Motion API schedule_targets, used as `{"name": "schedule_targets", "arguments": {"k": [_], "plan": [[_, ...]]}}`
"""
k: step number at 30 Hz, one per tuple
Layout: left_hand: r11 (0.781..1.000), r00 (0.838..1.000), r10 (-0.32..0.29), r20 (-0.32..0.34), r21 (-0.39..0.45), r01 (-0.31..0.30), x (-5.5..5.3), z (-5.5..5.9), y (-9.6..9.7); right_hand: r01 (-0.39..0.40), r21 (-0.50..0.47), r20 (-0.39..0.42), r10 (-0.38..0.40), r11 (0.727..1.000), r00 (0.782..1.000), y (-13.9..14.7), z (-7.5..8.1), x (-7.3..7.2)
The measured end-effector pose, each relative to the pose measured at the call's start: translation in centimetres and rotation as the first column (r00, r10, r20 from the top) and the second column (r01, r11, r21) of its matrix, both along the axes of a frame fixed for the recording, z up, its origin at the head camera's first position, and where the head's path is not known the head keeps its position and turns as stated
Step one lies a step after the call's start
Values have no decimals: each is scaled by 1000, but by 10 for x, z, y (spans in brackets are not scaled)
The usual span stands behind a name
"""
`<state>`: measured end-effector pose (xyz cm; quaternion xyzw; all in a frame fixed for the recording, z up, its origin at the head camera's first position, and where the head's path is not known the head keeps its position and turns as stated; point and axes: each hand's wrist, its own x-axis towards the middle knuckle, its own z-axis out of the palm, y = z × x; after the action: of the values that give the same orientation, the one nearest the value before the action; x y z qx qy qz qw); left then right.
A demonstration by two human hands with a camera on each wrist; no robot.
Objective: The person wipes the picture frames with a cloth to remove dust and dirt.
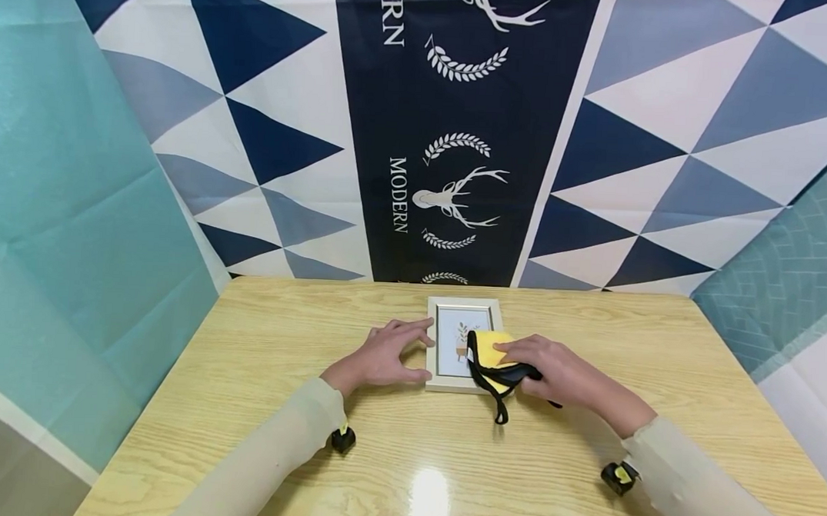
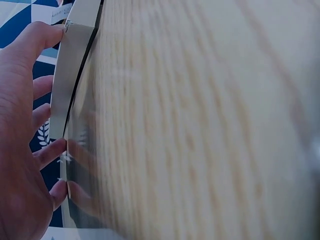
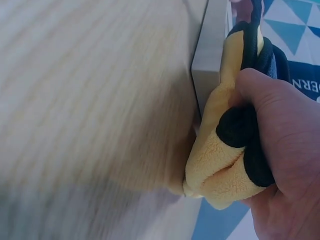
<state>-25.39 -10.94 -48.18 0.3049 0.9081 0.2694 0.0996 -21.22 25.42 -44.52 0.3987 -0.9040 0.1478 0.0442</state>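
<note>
The left hand point(image 1: 388, 355), fingers spread wide, is being rested against the left edge of a picture frame point(image 1: 451, 340), while a yellow cloth point(image 1: 490, 346) (black-edged) is being gripped by the right hand point(image 1: 554, 369) over the frame's right side. The frame is being supported flat by a wooden table point(image 1: 279, 325), before a patterned backdrop point(image 1: 455, 102).

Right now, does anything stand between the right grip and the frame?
Yes: the cloth, held in the right grip, covers the lower right of the frame in the head view. Nothing visible stands between the left grip and the frame's left edge.
</note>
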Motion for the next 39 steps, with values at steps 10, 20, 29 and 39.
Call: {"name": "schedule_targets", "arguments": {"k": [10, 20, 29, 39], "plan": [[1000, 1000, -2, 11, 9, 2, 0, 1, 0, 89, -14, 120, -87, 996, 989, -3, 2, -20], [1000, 1000, -8, 15, 13, 8, 1, 2, 1, 160, 12, 156, -160, 987, 975, -7, -1, -41], [1000, 1000, -10, 23, 28, 9, 2, 4, 0, 167, 11, 144, -167, 986, 975, -10, 0, -62], [1000, 1000, -13, 22, 21, 12, 1, 3, -2, 234, 36, 195, -237, 972, 952, -13, -2, -81]]}}
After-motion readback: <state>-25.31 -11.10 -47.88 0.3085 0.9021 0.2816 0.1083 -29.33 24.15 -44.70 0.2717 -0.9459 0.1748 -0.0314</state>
